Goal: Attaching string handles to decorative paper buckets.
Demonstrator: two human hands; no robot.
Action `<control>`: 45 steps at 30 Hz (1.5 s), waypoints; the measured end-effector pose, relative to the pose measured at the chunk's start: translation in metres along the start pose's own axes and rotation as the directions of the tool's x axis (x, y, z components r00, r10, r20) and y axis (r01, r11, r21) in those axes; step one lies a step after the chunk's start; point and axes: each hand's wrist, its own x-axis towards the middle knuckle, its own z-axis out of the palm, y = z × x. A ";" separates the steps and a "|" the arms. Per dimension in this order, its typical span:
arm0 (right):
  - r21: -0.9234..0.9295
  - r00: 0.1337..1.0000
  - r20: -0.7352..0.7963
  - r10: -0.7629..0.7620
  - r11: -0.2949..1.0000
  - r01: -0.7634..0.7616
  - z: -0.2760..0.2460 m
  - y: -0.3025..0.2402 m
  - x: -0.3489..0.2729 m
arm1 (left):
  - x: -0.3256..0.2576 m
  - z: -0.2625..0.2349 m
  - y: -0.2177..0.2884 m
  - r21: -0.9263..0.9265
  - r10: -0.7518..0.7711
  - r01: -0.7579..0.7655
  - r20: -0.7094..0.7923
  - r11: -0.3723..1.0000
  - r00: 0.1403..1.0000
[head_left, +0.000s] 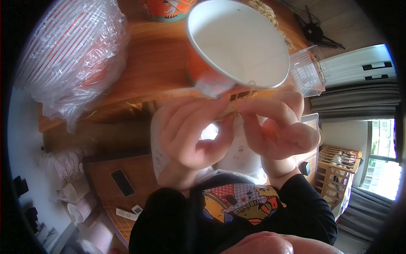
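Tan cord (252, 83) runs crosswise between our left hand (192, 129) and right hand (277, 125), both closed in fingertip pinches, apparently on it, though blur obscures the contact. We find its loop nearer our right fingertips, before the orange bucket (204, 67).

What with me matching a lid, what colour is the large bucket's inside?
The large bucket is off-white inside, best seen in the head view.

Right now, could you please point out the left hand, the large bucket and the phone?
Left hand (188, 130): head view, middle of the hand.
Large bucket (237, 44): head view, on its white inside.
Phone (122, 182): head view, on its dark face.
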 end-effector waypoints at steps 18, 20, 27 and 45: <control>-0.056 1.000 0.005 -0.006 0.998 0.006 0.001 -0.003 0.003 | -0.004 0.002 0.005 -0.227 -0.236 0.226 -0.016 0.947 0.972; -0.071 0.999 0.021 0.025 0.997 -0.024 -0.001 -0.005 0.003 | -0.005 0.003 0.003 -0.281 -0.298 0.293 0.026 0.914 0.954; -0.183 0.992 0.066 0.107 0.979 -0.093 -0.002 -0.014 0.005 | -0.011 0.004 0.000 -0.437 -0.405 0.387 0.055 0.812 0.913; -0.217 1.000 0.021 -0.016 0.976 0.020 0.001 -0.005 -0.001 | -0.010 0.010 -0.002 -0.322 -0.323 0.312 0.021 0.894 0.946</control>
